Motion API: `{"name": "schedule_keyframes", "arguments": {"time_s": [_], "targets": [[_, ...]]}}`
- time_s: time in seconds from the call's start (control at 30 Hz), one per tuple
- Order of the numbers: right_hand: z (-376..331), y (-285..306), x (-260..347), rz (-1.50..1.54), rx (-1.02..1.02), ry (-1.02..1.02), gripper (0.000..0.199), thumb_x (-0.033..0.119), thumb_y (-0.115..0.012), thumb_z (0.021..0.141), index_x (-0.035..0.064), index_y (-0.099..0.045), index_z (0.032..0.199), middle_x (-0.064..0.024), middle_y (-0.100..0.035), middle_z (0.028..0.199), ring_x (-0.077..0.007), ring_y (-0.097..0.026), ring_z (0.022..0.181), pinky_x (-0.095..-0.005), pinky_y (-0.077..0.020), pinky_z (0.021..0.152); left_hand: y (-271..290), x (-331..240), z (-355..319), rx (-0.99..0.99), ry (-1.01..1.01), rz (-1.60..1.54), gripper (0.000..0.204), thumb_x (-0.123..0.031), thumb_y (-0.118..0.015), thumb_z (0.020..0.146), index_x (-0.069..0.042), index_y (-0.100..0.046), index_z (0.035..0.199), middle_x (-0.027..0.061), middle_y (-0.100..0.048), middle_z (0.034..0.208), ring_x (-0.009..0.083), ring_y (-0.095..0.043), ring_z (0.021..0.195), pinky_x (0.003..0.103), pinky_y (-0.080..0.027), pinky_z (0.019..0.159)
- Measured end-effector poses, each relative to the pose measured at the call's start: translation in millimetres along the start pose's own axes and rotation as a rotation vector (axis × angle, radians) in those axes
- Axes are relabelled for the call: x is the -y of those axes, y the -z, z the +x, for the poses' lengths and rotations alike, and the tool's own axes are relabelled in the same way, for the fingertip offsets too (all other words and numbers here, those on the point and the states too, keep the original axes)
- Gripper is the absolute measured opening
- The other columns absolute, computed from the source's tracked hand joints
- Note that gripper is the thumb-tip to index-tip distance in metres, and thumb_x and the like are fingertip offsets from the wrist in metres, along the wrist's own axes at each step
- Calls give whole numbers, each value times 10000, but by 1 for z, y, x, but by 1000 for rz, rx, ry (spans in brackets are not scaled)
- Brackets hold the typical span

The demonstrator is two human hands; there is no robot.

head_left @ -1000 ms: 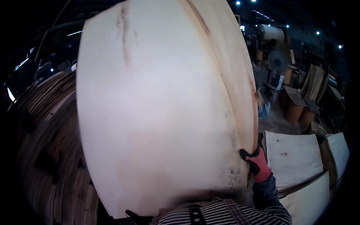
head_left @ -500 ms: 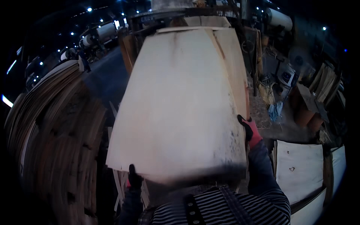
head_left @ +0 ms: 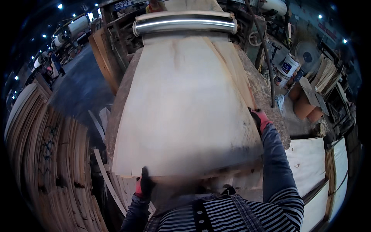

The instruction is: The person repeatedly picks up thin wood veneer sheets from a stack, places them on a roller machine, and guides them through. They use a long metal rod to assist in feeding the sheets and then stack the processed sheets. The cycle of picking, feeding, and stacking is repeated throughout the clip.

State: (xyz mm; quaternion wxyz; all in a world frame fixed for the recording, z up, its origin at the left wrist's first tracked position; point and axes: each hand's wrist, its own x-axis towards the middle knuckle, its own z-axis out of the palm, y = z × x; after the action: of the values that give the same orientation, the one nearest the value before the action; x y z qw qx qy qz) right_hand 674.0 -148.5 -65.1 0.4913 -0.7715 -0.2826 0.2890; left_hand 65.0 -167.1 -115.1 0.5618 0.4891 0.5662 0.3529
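Looking down from the head camera, a dark rectangular sign (head_left: 124, 5) with pale lettering hangs at the top edge, just left of the shiny steel roller (head_left: 184, 24) that spans the machine's far end. Off to the right, a white bucket with a blue round label (head_left: 288, 66) stands on the cluttered floor, near a round fan (head_left: 308, 57) and a pair of brown cardboard boxes (head_left: 309, 104) that sit just right of the table. A broad, pale veneer sheet (head_left: 185, 112) lies flat across the worn table (head_left: 266, 100), its far end tucked against the roller and its near edge, smudged dark along the border, close to the person's striped shirt. The left hand (head_left: 144, 184), in a black and red glove, sits at the sheet's near left corner, fingers curled up and pinching the edge from below. The right hand (head_left: 259, 118), gloved the same way, reaches forward on a straightened, blue-sleeved arm and grips the sheet's right edge about halfway along; its fingers are closed on the edge, though how far they wrap under I cannot tell. Tall stacks of veneer (head_left: 46, 162) rise on the left, and pale boards (head_left: 309, 166) lie low on the right.
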Motion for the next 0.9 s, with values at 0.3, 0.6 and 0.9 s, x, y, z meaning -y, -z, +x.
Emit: {"name": "schedule_keyframes", "arguments": {"time_s": [0.3, 0.6, 0.9], "targets": [[-8, -51, 90, -1028, -103, 638, 814, 453, -584, 714, 81, -217, 1339, -157, -277, 1354, -301, -269, 1245, -449, -168, 1026, 29, 17, 60, 355, -129, 412, 264, -195, -510, 846, 19, -550, 996, 135, -611, 881, 211, -565, 861, 298, -440, 765], [-128, -116, 15, -1226, 201, 467, 882, 345, -701, 616, 92, -252, 1332, -190, -208, 1367, -364, -187, 1259, -444, -145, 1038, 72, -14, 123, -116, -162, 817, 649, -340, -608, 743, -68, -357, 1276, 228, -327, 1290, 365, -328, 1181, 410, -276, 985], [-220, -196, 20, -956, 132, 805, 873, 193, -730, 558, 24, -292, 1295, -197, -277, 1337, -365, -260, 1235, -424, -235, 1023, 81, -215, 91, 428, -457, 181, 404, -258, -536, 836, 3, -479, 1139, 75, -566, 792, 96, -534, 708, 234, -429, 610]]}}
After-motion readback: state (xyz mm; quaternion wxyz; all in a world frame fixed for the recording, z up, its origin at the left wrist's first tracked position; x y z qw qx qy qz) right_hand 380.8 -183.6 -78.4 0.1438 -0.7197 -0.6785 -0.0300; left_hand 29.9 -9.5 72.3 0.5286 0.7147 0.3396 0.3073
